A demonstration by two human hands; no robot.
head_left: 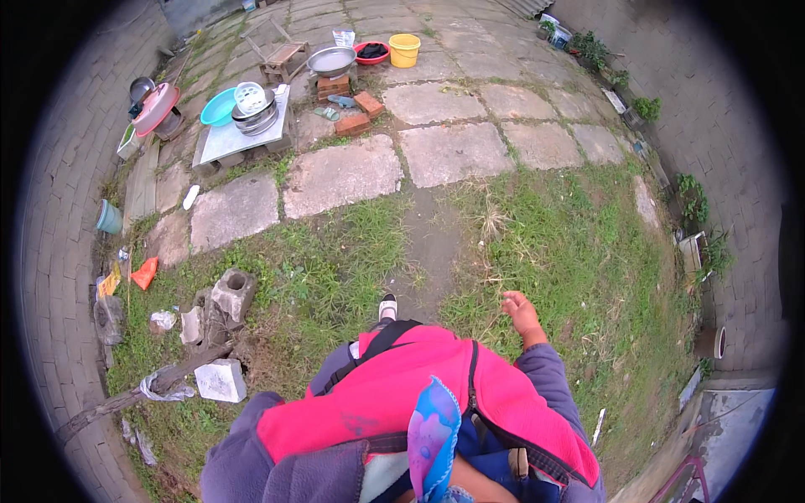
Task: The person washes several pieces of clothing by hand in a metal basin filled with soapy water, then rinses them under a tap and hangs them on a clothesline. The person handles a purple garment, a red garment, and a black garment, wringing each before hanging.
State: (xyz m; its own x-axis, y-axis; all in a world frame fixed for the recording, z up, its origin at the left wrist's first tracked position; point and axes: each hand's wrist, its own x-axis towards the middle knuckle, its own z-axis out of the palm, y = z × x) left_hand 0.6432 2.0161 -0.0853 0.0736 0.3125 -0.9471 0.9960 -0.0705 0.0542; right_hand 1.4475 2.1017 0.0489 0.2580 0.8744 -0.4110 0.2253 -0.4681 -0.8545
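Above the patchy green grass (570,251), to the right of the bare grey-brown dirt path (432,235), the right hand (523,313) hangs loosely open, fingers slightly bent. The left hand is out of view; its state cannot be determined. Ahead, a low pale-grey slab table (225,144) supports a round turquoise basin (218,107) beside stacked round metal pans (256,123).

Pink jacket (394,369) looks matt, fuzzy, fleece-like cloth; scarf (434,427) is smooth cloth. Yellow bucket (404,54) and turquoise basin (215,109): smooth plastic. Wide grey basin (332,60): shiny metal. Stool (285,59): matt wood. Bricks (353,126), paving slabs (457,153): rough, matt. Hollow block (234,295): coarse concrete.
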